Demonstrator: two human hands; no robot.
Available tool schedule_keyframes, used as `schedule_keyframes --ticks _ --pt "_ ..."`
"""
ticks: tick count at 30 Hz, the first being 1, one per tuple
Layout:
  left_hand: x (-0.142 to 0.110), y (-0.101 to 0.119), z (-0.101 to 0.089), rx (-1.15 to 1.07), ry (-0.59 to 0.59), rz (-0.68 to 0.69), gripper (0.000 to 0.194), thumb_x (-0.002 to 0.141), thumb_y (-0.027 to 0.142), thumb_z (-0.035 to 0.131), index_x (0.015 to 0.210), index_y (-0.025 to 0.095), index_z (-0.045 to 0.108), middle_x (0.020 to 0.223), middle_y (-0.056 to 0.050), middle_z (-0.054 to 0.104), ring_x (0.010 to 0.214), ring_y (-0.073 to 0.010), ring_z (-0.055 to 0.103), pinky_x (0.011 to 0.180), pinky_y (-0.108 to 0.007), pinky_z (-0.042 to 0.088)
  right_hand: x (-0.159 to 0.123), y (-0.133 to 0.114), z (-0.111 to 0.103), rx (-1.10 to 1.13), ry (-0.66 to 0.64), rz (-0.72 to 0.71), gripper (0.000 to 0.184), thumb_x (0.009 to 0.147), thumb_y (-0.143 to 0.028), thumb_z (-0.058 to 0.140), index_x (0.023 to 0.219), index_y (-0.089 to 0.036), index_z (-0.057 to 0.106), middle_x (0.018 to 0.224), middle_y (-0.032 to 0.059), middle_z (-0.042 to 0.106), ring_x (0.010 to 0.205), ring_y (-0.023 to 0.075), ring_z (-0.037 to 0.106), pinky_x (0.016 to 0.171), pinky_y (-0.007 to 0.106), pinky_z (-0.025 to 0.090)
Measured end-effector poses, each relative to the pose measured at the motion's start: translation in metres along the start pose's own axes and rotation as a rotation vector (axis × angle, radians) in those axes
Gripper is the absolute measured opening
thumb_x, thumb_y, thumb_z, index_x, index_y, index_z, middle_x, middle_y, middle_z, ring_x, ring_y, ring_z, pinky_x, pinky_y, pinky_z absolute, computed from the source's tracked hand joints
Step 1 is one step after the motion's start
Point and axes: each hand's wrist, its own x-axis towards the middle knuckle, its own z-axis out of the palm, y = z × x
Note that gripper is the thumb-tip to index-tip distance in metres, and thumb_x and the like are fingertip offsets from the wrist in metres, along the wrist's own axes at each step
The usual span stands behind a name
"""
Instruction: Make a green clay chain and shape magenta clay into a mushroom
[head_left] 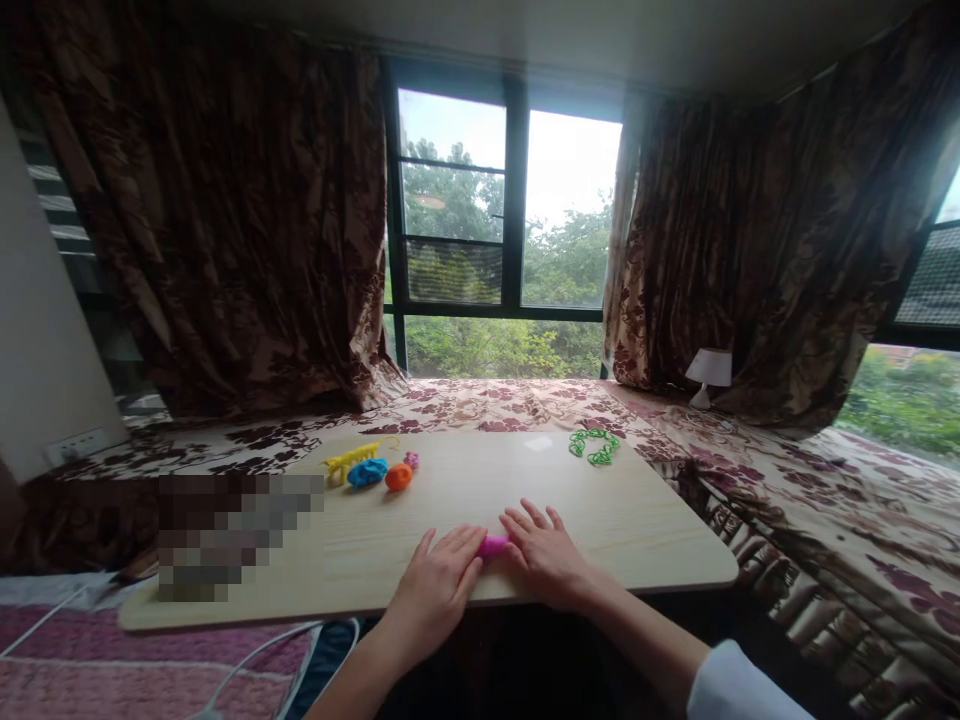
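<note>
On the worktop [622, 560], the left hand [442, 572] and right hand [549, 560] are laid, each grip open and flat. Beyond, a green chain [604, 459] and yellow piece [352, 459] are seen. Between and under the hands, the pink roll [493, 546] is apparently being rolled; even pressure is called for.

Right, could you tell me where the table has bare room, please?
Between the orange lump and green chain, and from the right hand to the table's right edge. It's crowded around the yellow piece and blue lump, and where the left hand meets the pink roll. The left end is masked.
</note>
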Motion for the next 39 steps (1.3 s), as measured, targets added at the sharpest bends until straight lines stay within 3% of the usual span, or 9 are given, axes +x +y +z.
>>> schedule_keyframes --ticks 3,6,9,12,18,22,27,32,39 --pt "-0.02 0.01 -0.01 -0.042 0.043 0.038 0.04 0.087 0.03 0.034 0.126 0.034 0.041 0.132 0.001 0.046 0.121 -0.018 0.038 0.106 -0.044 0.017 -0.026 -0.008 -0.006 0.046 0.002 -0.062 0.047 0.09 -0.035 0.03 0.136 -0.025 0.028 0.14 0.0043 0.032 0.132 0.0231 0.015 0.105 0.047 0.007" --pt "-0.011 0.009 -0.011 -0.121 0.102 0.002 0.04 0.079 0.025 0.047 0.118 0.031 0.05 0.121 -0.001 0.054 0.112 -0.0191 0.045 0.101 -0.038 0.027 -0.026 -0.004 -0.01 0.189 -0.027 -0.068 0.053 0.083 -0.032 0.044 0.134 -0.026 0.031 0.138 0.0043 0.037 0.13 0.0244 0.021 0.104 0.044 0.017" --pt "0.01 0.004 -0.007 -0.202 0.139 -0.08 0.031 0.075 0.02 0.05 0.103 0.026 0.061 0.103 -0.003 0.062 0.098 -0.0195 0.052 0.089 -0.033 0.038 -0.012 0.006 -0.009 0.307 0.104 -0.02 0.045 0.075 -0.023 0.053 0.12 -0.023 0.051 0.119 0.0065 0.056 0.119 0.0249 0.04 0.098 0.039 0.03" --pt "0.02 0.001 -0.01 -0.281 0.12 -0.141 0.025 0.075 0.021 0.048 0.094 0.023 0.064 0.09 -0.003 0.064 0.088 -0.0186 0.056 0.081 -0.03 0.041 -0.001 0.012 -0.012 0.439 0.24 0.005 0.028 0.073 -0.017 0.053 0.098 -0.02 0.064 0.094 0.0056 0.066 0.091 0.0209 0.058 0.085 0.034 0.042" --pt "0.01 0.014 -0.049 -0.544 0.039 -0.147 0.041 0.074 0.038 0.053 0.111 0.021 0.058 0.102 -0.003 0.063 0.091 -0.0182 0.056 0.079 -0.025 0.041 -0.009 0.001 -0.042 0.713 0.188 -0.1 0.022 0.077 -0.022 0.055 0.097 -0.018 0.063 0.085 0.003 0.067 0.076 0.0166 0.061 0.068 0.027 0.048" --pt "0.01 0.022 -0.066 -0.597 -0.056 -0.148 0.036 0.075 0.041 0.048 0.095 0.017 0.066 0.085 -0.002 0.066 0.081 -0.0185 0.055 0.071 -0.024 0.041 -0.016 -0.01 -0.058 0.648 0.191 -0.147 0.026 0.075 -0.022 0.059 0.101 -0.02 0.062 0.087 0.0033 0.066 0.078 0.0169 0.06 0.071 0.028 0.048" --pt "0.013 0.021 -0.067 -0.694 -0.222 -0.185 0.042 0.077 0.047 0.043 0.085 0.014 0.067 0.07 0.0 0.061 0.064 -0.0132 0.05 0.055 -0.021 0.035 -0.018 -0.018 -0.059 0.511 0.272 -0.243 0.028 0.072 -0.019 0.062 0.1 -0.023 0.062 0.09 0.0029 0.062 0.078 0.0153 0.059 0.072 0.026 0.046" --pt "0.017 0.022 -0.067 -0.81 -0.266 -0.102 0.038 0.077 0.046 0.047 0.081 0.014 0.066 0.068 0.001 0.057 0.061 -0.0102 0.045 0.054 -0.02 0.031 -0.018 -0.025 -0.06 0.473 0.238 -0.268 0.011 0.077 -0.022 0.059 0.086 -0.022 0.065 0.083 0.0019 0.061 0.072 0.0133 0.058 0.066 0.023 0.045" --pt "0.023 0.021 -0.063 -0.903 -0.336 -0.129 0.039 0.079 0.046 0.043 0.08 0.014 0.066 0.074 -0.001 0.063 0.064 -0.0116 0.051 0.059 -0.02 0.036 -0.019 -0.029 -0.066 0.406 0.22 -0.32 0.021 0.077 -0.021 0.059 0.097 -0.026 0.064 0.088 0.0014 0.06 0.076 0.0133 0.058 0.069 0.022 0.044"
